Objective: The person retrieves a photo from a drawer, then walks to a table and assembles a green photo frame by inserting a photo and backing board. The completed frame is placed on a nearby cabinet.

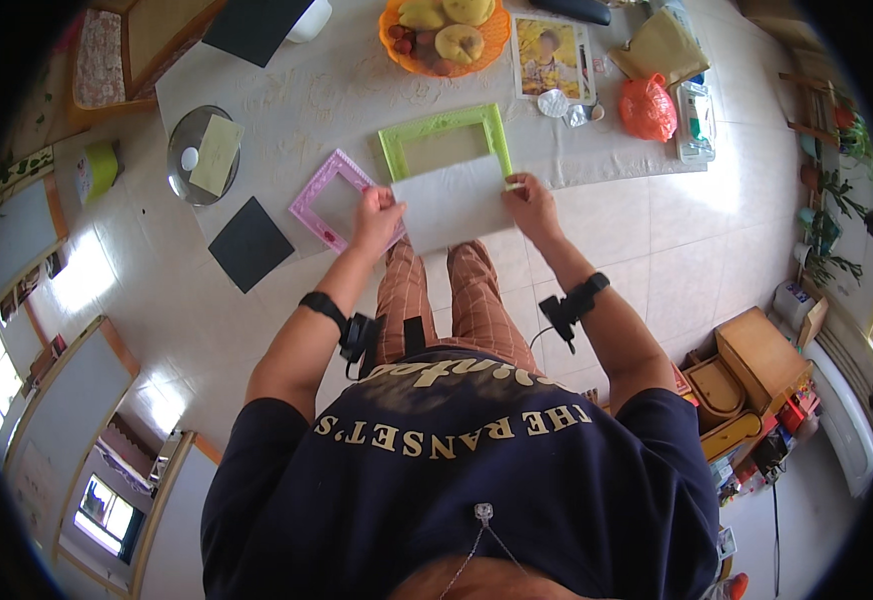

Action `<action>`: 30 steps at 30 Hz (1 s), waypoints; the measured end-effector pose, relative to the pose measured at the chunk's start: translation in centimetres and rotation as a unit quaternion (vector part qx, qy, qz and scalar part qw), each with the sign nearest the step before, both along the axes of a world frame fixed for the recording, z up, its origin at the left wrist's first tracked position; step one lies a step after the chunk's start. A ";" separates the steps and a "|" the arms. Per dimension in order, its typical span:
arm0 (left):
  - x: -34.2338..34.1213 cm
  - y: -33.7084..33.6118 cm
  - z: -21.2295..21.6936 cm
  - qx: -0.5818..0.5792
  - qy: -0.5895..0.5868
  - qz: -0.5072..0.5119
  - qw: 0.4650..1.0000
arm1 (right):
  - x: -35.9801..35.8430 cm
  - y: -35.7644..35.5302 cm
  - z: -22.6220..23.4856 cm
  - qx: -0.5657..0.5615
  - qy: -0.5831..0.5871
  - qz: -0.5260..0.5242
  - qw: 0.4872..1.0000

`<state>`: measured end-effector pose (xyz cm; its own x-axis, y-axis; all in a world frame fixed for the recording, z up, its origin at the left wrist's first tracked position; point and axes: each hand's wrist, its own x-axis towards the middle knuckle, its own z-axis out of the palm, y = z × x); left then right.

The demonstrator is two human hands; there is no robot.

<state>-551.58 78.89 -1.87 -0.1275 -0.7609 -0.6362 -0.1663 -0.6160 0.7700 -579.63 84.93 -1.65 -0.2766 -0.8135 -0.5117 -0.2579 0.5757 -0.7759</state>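
A white sheet (457, 205), blank on the side I see, is held up between my two hands near the table's front edge. My left hand (377, 215) pinches its left edge, and my right hand (531, 208) pinches its right edge. Just beyond the sheet lies a green picture frame (442, 127), its near side partly covered by the sheet. A pink picture frame (315, 205) lies tilted beside my left hand, which overlaps its right side. Both frames show the tablecloth through their openings.
Dark square panels (251, 245) lie at the table's left. Near them, a round metal tray (183, 140) carries a yellowish card (219, 155). An orange fruit basket (447, 62), a photo print (549, 60), a red plastic bag (648, 108) and a brown pouch (665, 50) sit farther back.
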 end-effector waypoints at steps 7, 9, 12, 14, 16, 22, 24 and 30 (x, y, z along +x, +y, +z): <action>-1.3 -6.1 -3.3 -0.078 -0.133 -0.047 0.987 | -0.9 -5.7 -1.3 -0.053 0.113 0.040 0.991; -1.7 -7.1 -3.3 -0.082 -0.153 -0.048 0.984 | -0.9 -6.7 -1.3 -0.047 0.130 0.053 0.989; -2.0 -8.0 -2.8 -0.091 -0.184 -0.055 0.977 | -0.9 -7.5 -1.1 -0.035 0.136 0.058 0.988; -2.2 -8.4 -2.5 -0.102 -0.221 -0.067 0.968 | -0.8 -7.9 -1.0 -0.037 0.134 0.048 0.989; -2.3 -8.7 -2.5 -0.103 -0.250 -0.091 0.958 | -0.7 -8.2 -1.1 -0.029 0.133 0.047 0.990; -2.4 -9.0 -3.8 -0.134 -0.293 -0.121 0.939 | -0.9 -8.6 -1.9 -0.024 0.185 0.083 0.979; -2.5 -8.9 -4.1 -0.150 -0.302 -0.120 0.934 | -0.9 -8.6 -2.1 -0.031 0.201 0.093 0.975; -3.0 -8.1 -3.2 -0.199 -0.327 -0.110 0.918 | -1.1 -8.8 -1.8 -0.018 0.195 0.095 0.976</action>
